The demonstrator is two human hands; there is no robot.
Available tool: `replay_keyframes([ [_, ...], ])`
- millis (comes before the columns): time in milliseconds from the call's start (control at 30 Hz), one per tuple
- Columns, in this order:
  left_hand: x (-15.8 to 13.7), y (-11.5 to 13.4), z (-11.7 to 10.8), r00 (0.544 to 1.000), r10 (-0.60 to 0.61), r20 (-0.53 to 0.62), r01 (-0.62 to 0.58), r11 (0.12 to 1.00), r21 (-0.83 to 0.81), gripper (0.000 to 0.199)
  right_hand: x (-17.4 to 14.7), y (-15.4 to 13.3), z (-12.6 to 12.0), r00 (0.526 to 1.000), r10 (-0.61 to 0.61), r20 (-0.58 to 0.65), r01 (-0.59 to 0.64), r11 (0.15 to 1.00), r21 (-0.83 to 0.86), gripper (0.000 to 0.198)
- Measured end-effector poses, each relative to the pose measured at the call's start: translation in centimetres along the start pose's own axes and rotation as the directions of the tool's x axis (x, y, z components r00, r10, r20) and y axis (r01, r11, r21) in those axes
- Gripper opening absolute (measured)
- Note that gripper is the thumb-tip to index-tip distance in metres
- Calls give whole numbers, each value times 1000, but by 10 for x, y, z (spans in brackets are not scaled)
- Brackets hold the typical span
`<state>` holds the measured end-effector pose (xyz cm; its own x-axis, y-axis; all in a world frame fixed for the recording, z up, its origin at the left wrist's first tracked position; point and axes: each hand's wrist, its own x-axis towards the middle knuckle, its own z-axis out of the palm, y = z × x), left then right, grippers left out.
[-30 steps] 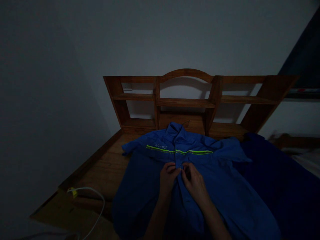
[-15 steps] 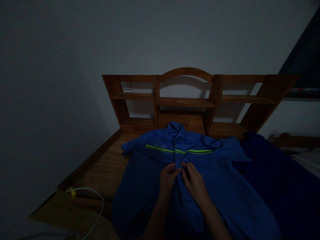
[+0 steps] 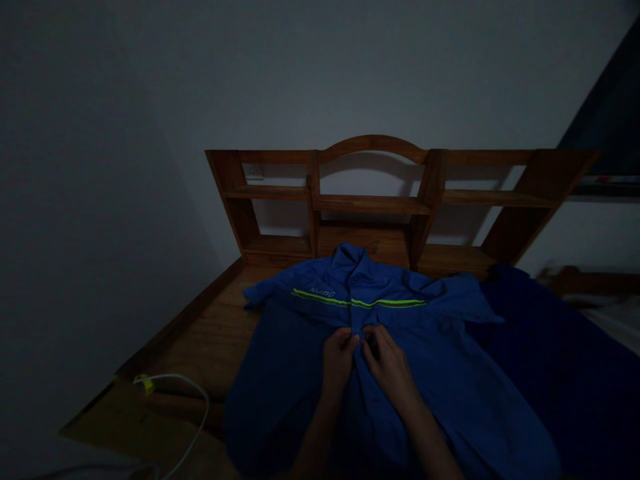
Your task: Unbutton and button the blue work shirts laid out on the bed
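Left fingers (image 3: 342, 333), right fingers (image 3: 382, 337) — bent, close together — forearms (image 3: 319, 430) angled inward.

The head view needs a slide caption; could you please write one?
Left hand and right hand meet at the front placket of a blue shirt spread before a wooden shelf.

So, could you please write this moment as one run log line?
left hand: touching placket | right hand: touching placket | grips: unclear | short-sleeved blue shirt: front up | wooden shelf unit: beyond collar

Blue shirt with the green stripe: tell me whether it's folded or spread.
Spread. The blue shirt lies with a sleeve out to each side, its collar toward the wooden shelf, and its front laid wide.
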<state>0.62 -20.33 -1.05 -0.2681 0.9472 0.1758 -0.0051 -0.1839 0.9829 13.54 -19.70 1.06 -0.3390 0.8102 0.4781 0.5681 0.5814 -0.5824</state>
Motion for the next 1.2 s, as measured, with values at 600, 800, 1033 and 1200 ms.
replay_keyframes([
  [600, -7, 3, 7, 997, 23, -72, -9, 983, 184, 17, 0, 4, 4, 1000, -8, -3, 8, 998, -61, 16],
  [800, -8, 0, 10, 996, 31, -81, 0, 935, 355, 17, -1, 6, 4, 1000, 12, 12, -11, 997, -75, 16],
  [1033, -9, 4, 11, 995, 29, -95, 10, 923, 385, 14, -1, 4, 4, 999, 40, 20, -38, 993, -107, 14],
  [1200, -11, 10, 11, 994, 6, -108, 36, 925, 378, 12, 0, 3, 2, 999, 30, 41, -26, 994, -107, 14],
])
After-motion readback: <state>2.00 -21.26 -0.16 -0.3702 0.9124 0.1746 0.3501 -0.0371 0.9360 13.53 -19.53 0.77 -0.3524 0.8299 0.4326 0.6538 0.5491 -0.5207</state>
